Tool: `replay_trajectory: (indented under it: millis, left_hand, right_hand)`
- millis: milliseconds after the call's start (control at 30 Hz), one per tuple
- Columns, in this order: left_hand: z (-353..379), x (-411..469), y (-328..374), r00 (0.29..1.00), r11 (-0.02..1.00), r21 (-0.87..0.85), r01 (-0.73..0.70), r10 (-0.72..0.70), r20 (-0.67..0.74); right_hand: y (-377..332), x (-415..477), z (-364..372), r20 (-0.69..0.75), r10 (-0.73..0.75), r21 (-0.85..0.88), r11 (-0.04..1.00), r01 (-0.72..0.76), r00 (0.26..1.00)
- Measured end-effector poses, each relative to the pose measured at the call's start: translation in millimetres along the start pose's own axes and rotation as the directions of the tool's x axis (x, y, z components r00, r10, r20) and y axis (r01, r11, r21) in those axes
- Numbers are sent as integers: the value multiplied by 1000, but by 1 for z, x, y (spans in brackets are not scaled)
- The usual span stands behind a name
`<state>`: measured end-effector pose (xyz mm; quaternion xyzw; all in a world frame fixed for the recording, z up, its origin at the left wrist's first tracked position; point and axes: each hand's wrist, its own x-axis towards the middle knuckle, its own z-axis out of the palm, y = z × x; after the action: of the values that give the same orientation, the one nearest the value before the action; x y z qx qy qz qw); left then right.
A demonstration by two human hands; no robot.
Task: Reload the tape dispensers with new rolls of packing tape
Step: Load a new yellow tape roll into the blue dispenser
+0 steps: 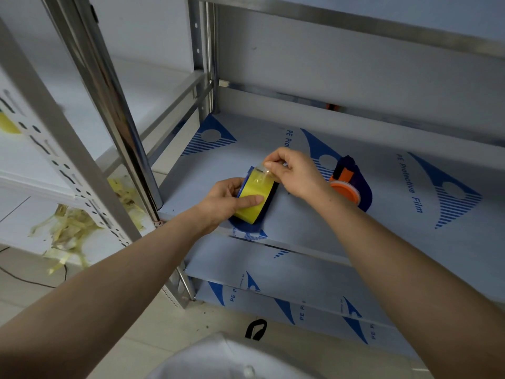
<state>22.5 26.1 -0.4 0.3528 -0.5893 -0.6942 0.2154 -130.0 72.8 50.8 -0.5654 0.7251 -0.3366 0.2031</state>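
Observation:
A yellow tape roll (257,187) sits in a blue tape dispenser (247,227) that rests near the front edge of a metal shelf (314,228). My left hand (228,199) grips the roll and dispenser from the left, thumb across the yellow tape. My right hand (295,170) pinches the loose clear end of the tape (263,169) just above the roll's far side. A second dispenser (352,181), dark blue with orange parts and an empty orange hub, lies on the shelf right behind my right wrist.
The shelf is covered in blue-printed protective film. A shiny upright post (131,138) stands left of the dispenser. Crumpled yellowish tape scraps (71,231) lie on the floor at the left. Lower shelves (300,285) sit below, and a black bag handle (255,328) shows near my body.

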Motion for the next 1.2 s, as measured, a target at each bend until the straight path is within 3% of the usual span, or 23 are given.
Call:
replay_trajectory:
  millis: [133, 200, 400, 700, 967, 1200]
  left_hand:
    - [-5, 1, 2, 1000, 1000, 25, 10, -10, 18]
    - [-6, 1, 3, 1000, 999, 36, 9, -10, 23]
    - [-8, 3, 6, 1000, 998, 59, -1, 2, -23]
    - [-12, 1, 8, 997, 992, 125, 9, 0, -76]
    - [-10, -4, -3, 980, 993, 120, 5, 19, -197]
    - [-13, -15, -8, 998, 996, 84, 45, -40, -52]
  right_hand:
    - [0, -1, 1, 11, 73, 200, 977, -74, 997]
    - [-1, 0, 2, 1, 81, 217, 973, -80, 997]
    - [-7, 4, 9, -130, -153, -94, 985, 142, 980]
    - [-9, 6, 15, -236, -216, -84, 976, 202, 947]
    - [1, 4, 22, -149, 28, 16, 1000, -26, 988]
    - [5, -13, 24, -52, 116, 337, 937, -92, 992]
